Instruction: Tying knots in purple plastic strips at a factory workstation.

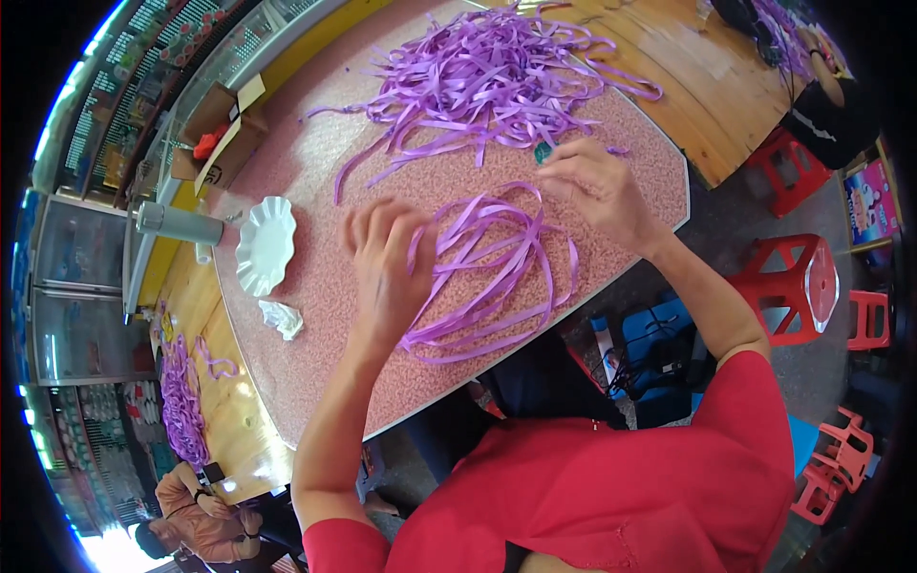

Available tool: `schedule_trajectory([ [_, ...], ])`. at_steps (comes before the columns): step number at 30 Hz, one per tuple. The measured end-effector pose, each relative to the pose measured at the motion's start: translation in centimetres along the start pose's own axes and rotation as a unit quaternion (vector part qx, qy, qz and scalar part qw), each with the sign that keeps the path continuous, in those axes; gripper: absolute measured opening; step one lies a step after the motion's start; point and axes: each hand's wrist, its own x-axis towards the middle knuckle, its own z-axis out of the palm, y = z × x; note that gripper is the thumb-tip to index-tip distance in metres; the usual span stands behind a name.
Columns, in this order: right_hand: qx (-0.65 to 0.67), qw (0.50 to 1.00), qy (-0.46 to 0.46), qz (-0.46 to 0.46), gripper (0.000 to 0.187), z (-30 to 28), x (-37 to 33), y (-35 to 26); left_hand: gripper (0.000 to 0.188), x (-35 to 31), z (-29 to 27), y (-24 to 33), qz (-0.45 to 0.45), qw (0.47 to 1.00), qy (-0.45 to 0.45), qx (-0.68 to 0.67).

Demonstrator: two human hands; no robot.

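Long, flat purple ribbon straps (478, 329) lie in loose loops on the pink speckled tabletop (330, 349) close to me. My left hand (390, 258) is over the left side of these loops, fingers curled and smeared by motion. A strap passes by its thumb side, and whether the hand grips it is unclear. Above the far right of the loops, my right hand (597, 186) has its fingers drawn together. A small green piece (543, 153) shows at its fingertips; held or just behind them, I cannot make out. Beyond both hands rises a big tangled heap of purple straps (478, 72).
To the left are a white scalloped dish (266, 245), crumpled white tissue (281, 319), a grey-green bottle (181, 223) and an open cardboard box (224, 143). More purple straps (183, 401) lie on the wooden table, near another person (205, 516). Red stools (793, 286) stand right.
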Motion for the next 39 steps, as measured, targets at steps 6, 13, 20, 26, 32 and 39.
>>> schedule_trajectory([
  [6,0.058,0.98,0.101,0.159,0.007,-0.2,-1.2,2.9,0.012,8.1,9.5,-1.5,0.073,0.995,0.014,-0.064],
  [13,0.043,0.962,0.095,0.254,0.017,-0.6,-1.5,2.7,0.013,11.9,14.1,-1.0,0.06,0.998,-0.027,-0.004],
  [20,0.034,0.978,0.153,0.135,0.018,-0.4,0.2,3.1,0.011,12.6,10.1,-0.2,0.061,0.987,-0.014,-0.148],
  [26,0.354,0.896,0.013,0.267,0.033,0.8,9.5,-3.0,0.011,12.9,2.4,-0.7,-0.032,0.931,-0.083,-0.355],
  [32,0.269,0.935,-0.153,0.172,0.019,0.9,13.5,-3.3,0.017,9.2,-5.8,-4.7,-0.182,0.871,-0.129,-0.437],
  [39,0.17,0.96,-0.195,0.102,0.017,0.2,14.6,-5.3,0.017,-0.2,-8.5,-8.8,-0.279,0.85,-0.116,-0.431],
])
